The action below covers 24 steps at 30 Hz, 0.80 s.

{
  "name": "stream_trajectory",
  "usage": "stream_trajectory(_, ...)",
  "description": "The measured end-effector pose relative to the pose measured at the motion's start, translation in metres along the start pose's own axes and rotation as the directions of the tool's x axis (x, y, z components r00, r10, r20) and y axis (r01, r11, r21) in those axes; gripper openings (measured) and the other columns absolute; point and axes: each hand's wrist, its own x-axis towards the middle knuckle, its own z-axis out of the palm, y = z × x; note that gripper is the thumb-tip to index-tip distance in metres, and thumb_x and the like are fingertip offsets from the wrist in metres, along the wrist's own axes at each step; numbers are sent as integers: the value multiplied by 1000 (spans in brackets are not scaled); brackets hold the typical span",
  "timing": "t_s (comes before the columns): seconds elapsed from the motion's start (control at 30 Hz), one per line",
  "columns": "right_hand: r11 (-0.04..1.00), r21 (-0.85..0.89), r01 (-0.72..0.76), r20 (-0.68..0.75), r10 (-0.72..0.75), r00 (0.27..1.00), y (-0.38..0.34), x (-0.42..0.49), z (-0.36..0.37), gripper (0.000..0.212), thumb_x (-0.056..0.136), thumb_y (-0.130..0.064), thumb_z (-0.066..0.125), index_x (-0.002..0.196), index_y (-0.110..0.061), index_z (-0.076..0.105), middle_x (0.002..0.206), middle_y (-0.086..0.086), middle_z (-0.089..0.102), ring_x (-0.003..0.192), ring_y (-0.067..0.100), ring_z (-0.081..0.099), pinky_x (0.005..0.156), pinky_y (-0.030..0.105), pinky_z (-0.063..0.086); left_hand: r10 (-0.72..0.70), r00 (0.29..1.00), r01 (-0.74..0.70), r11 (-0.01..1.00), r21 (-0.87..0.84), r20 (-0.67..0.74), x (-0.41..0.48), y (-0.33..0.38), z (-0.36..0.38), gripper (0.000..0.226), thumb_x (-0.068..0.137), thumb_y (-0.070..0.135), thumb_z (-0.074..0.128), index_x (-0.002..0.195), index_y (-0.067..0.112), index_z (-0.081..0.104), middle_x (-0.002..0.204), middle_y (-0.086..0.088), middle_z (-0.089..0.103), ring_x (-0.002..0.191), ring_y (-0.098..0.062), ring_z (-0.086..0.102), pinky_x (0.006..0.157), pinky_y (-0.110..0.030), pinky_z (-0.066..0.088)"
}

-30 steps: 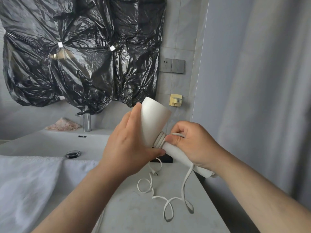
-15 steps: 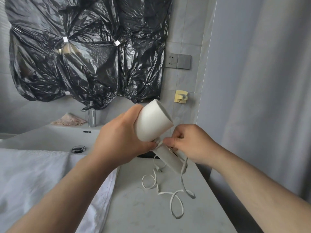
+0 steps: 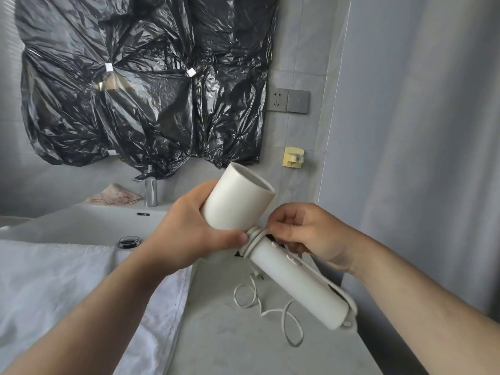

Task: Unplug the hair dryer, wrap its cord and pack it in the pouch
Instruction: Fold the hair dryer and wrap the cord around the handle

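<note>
Hair dryer (image 3: 238, 204) held above the counter (image 3: 230, 345), barrel mouth aimed up-right, handle slanting down-right. Left hand (image 3: 186, 234) grips the barrel; right hand (image 3: 311, 234) pinches the cord (image 3: 255, 234) coiled at the joint.

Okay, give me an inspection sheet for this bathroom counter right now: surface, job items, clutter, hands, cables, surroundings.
Surface: grey countertop, with a sink at its left.
Job's things: white hair dryer held above the counter, barrel end up; pouch not clearly seen.
Clutter: white towel draped on the left; pinkish cloth beside the faucet.
Hands: left hand grips the dryer's barrel; right hand pinches the cord.
Cables: cord has a few turns around the dryer's neck; the rest lies in loose loops on the counter.
Surroundings: black plastic sheeting on the wall; wall socket with nothing plugged in; yellow hook; grey curtain at right.
</note>
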Motion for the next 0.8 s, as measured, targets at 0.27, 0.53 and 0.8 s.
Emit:
stream_trajectory(0.27,860,511,-10,-47,39,998,34,2,10,14,55,-19,85,63,-22,74,60,2,66,43,13,58,38,20,45,-71,997,56,927,-372,-28,-1,-8,14,64,50,26,87,109,15,66,95,-12,71,87,-28,66,72,-46,56)
stream_trajectory(0.53,779,620,90,-274,107,956,41,2,50,25,95,1,42,82,-17,53,63,-1,47,44,4,28,38,15,18,-206,941,95,922,-375,-269,-3,-19,36,61,47,38,84,99,14,65,86,-9,71,80,-27,66,68,-48,56)
stream_trajectory(0.8,981,185,60,-497,41,867,46,-2,63,28,96,-10,52,68,-12,54,62,7,48,46,11,34,45,24,27,-176,876,82,972,-222,-449,-2,-23,43,68,48,44,86,106,16,63,95,-9,72,88,-29,70,74,-53,60)
